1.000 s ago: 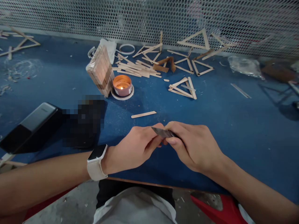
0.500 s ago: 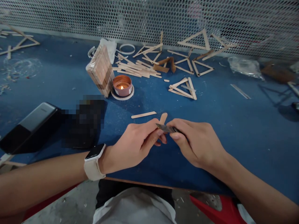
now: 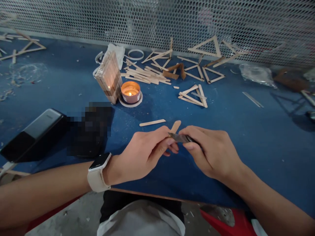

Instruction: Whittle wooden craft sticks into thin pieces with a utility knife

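Note:
Between the thumb and fingers of my left hand [image 3: 145, 152] is a wooden craft stick [image 3: 176, 126], its rounded end pointing up and away from me. My right hand [image 3: 213, 150] grips a utility knife [image 3: 181, 138] by its dark handle. The knife's blade lies across the stick, close to my left thumb; whether it has cut into the wood I cannot tell. Just beyond my left fingers a loose craft stick [image 3: 152, 123] with one slanted end lies on the blue table [image 3: 246, 144].
A lit candle [image 3: 130, 92] in a tin stands beside a wrapped pack of sticks [image 3: 108, 78]. Behind are a pile of loose sticks [image 3: 141, 74] and several stick triangles [image 3: 194, 95]. A power bank [image 3: 36, 131] lies left. A perforated metal screen [image 3: 157, 23] borders the back.
Both hands, the stick and the knife appear slightly further right, and the stick leans a little more to the right. The view has shifted slightly; both grips stay the same.

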{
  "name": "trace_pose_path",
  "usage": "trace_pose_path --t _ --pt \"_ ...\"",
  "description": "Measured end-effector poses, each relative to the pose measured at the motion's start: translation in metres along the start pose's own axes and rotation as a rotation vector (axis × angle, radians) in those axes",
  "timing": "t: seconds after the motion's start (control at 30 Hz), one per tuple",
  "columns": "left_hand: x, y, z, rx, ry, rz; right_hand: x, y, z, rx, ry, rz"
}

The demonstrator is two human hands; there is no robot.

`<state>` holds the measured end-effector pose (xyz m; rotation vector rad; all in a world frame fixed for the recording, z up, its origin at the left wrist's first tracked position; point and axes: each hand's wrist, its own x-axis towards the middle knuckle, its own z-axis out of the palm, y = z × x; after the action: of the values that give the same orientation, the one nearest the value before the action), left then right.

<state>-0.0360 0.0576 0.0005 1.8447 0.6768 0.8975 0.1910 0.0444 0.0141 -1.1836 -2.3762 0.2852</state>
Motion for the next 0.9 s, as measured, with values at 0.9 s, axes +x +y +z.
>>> trace_pose_path --t 0.9 --pt "-0.002 -0.007 0.007 0.093 -0.055 0.103 -0.003 -0.007 0.009 0.075 -0.032 -0.010"
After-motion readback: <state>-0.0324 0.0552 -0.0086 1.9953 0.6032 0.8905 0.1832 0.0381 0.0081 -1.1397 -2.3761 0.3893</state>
